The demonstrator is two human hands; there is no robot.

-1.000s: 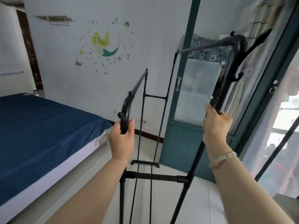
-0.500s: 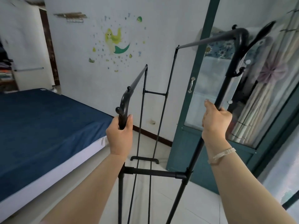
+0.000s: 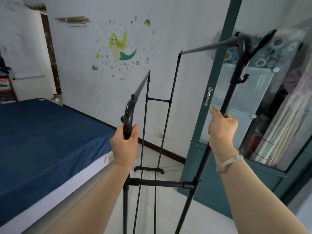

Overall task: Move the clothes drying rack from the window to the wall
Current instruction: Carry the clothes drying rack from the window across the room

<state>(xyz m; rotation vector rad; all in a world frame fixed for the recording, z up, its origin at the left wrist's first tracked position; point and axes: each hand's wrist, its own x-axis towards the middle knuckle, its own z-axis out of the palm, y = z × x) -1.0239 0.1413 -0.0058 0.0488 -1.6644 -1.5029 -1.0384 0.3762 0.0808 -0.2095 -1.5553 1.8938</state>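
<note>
A black metal clothes drying rack (image 3: 160, 184) with two top rails stands in front of me, its length pointing toward the white wall (image 3: 168, 31) with a mermaid sticker. My left hand (image 3: 125, 146) grips the curved top end of the rack's lower left post. My right hand (image 3: 222, 127) is closed around the taller right post, below its hook. The rack's far foot (image 3: 148, 169) is near the wall's skirting; whether it touches the floor is unclear.
A bed with a blue cover (image 3: 42, 146) fills the left side, close to the rack. A green-framed glass door (image 3: 219, 115) stands on the right, right beside the rack's tall post. Pale tiled floor (image 3: 168, 220) runs between bed and door.
The view has swung left, away from the window and toward the wall and bed. The rack has come along with both hands, which keep the same grips.
</note>
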